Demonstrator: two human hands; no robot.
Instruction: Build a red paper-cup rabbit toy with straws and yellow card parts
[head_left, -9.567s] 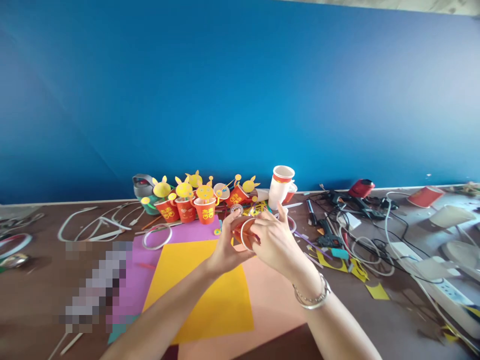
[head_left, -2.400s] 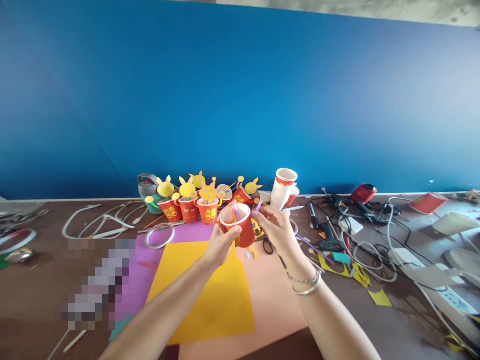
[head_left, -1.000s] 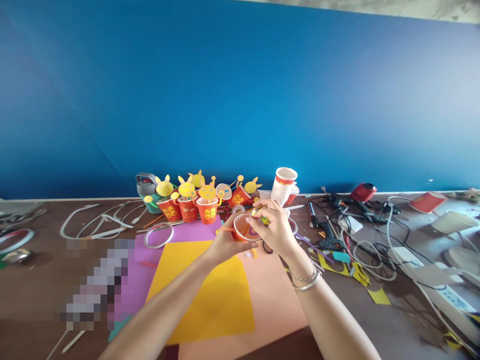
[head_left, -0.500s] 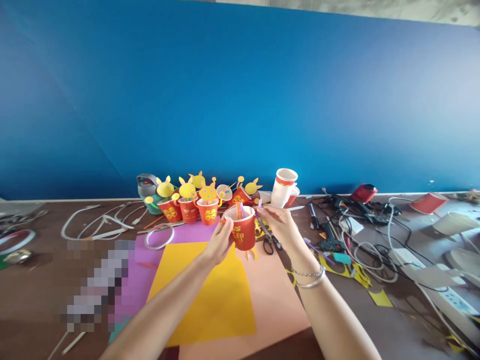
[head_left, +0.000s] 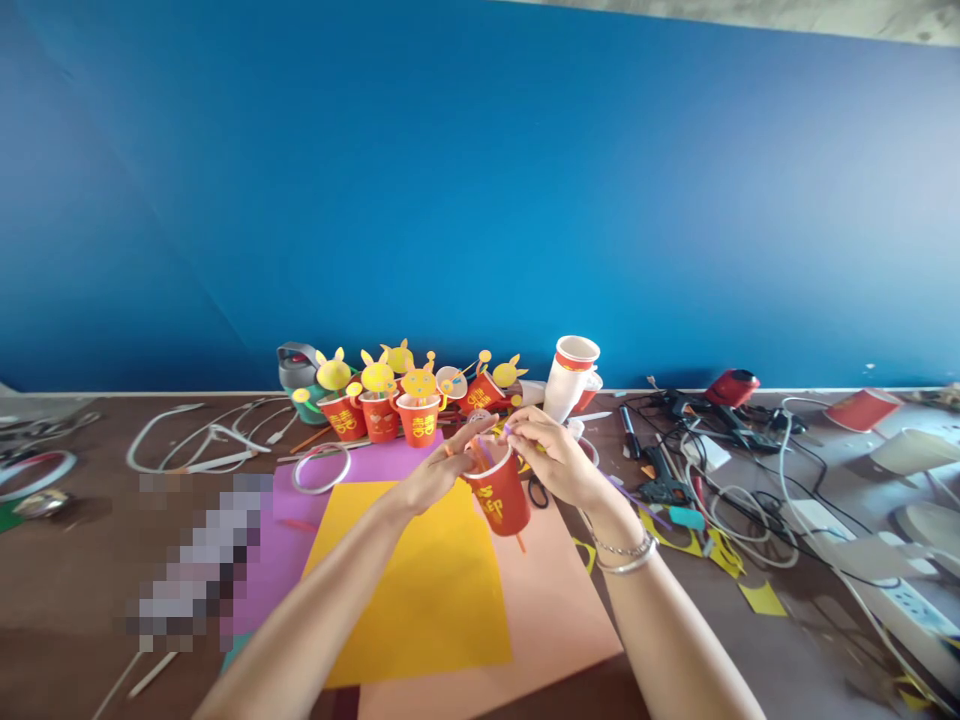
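Observation:
A small red paper cup point(head_left: 501, 495) with gold lettering hangs tilted above the orange sheet point(head_left: 546, 610), between both my hands. Thin orange and purple straws stick up out of it, and an orange straw end pokes out below. My left hand point(head_left: 439, 470) touches the cup's left rim, its fingers stretched toward the straws. My right hand point(head_left: 551, 458) is at the cup's right rim and pinches a purple straw at its top. Silver bangles ring my right wrist.
Several finished red cups with yellow rabbit faces point(head_left: 397, 400) stand by the blue wall, beside a grey-lidded bottle point(head_left: 292, 365) and stacked paper cups point(head_left: 571, 375). Yellow point(head_left: 412, 590) and purple sheets lie underneath. Scissors point(head_left: 538, 492), a glue gun point(head_left: 652, 470), cables and a power strip point(head_left: 892, 580) crowd the right.
The cup has sunk a little and tipped, its mouth now leaning left. My left fingers have spread along the rim; my right hand has shifted onto the straw top.

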